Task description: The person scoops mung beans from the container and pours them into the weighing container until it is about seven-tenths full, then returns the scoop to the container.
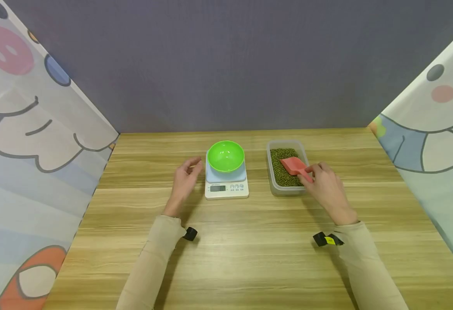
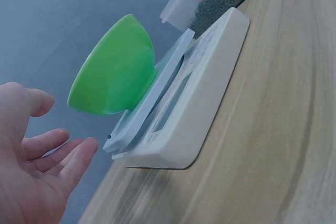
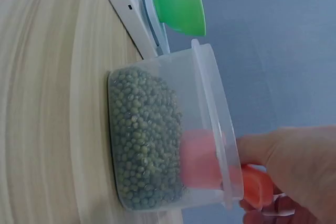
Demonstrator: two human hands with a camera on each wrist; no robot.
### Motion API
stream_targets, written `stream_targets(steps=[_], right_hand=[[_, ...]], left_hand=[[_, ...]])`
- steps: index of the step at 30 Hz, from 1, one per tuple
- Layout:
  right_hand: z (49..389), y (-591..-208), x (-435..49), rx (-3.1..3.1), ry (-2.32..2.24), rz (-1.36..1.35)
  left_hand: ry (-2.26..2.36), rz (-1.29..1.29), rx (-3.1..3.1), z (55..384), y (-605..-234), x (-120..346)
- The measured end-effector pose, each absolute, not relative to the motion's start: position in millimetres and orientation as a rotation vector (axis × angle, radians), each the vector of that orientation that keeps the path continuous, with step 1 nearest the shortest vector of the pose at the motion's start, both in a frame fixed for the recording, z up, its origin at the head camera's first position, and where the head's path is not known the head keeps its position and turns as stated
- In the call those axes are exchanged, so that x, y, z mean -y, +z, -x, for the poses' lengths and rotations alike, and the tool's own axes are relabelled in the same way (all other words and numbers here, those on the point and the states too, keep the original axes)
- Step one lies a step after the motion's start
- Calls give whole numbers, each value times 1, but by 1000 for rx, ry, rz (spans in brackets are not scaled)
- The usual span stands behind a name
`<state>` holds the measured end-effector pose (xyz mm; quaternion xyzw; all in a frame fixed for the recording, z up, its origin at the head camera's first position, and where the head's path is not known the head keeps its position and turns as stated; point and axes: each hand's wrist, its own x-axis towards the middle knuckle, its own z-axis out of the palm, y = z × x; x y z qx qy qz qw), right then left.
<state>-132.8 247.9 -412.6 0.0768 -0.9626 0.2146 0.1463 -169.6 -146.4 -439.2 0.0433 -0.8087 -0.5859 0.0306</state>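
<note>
A bright green bowl (image 1: 225, 156) sits on the platform of a white kitchen scale (image 1: 227, 189). Beside the scale's left edge is my left hand (image 1: 185, 181), its fingers loosely bent around nothing; the left wrist view shows a gap between them and the bowl. To the right stands a clear plastic container (image 1: 287, 190) partly filled with mung beans (image 1: 284, 174). My right hand (image 1: 324, 187) pinches the handle of a pink scoop (image 1: 294, 165) at the container's right rim. The scoop's head lies inside the container, at the beans' surface in the right wrist view.
Everything stands on a wood-grain table (image 1: 234, 258). A grey panel (image 1: 242, 69) rises behind its far edge, and cartoon-printed curtains (image 1: 36, 142) flank both sides. Black straps with small devices are on both wrists.
</note>
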Motion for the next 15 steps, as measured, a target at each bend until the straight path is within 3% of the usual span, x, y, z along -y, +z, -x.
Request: stream_targets(steps=[15], right_hand=[[143, -386, -266, 2672, 625, -441]], left_hand=[[-1893, -91, 2478, 170, -440, 144]])
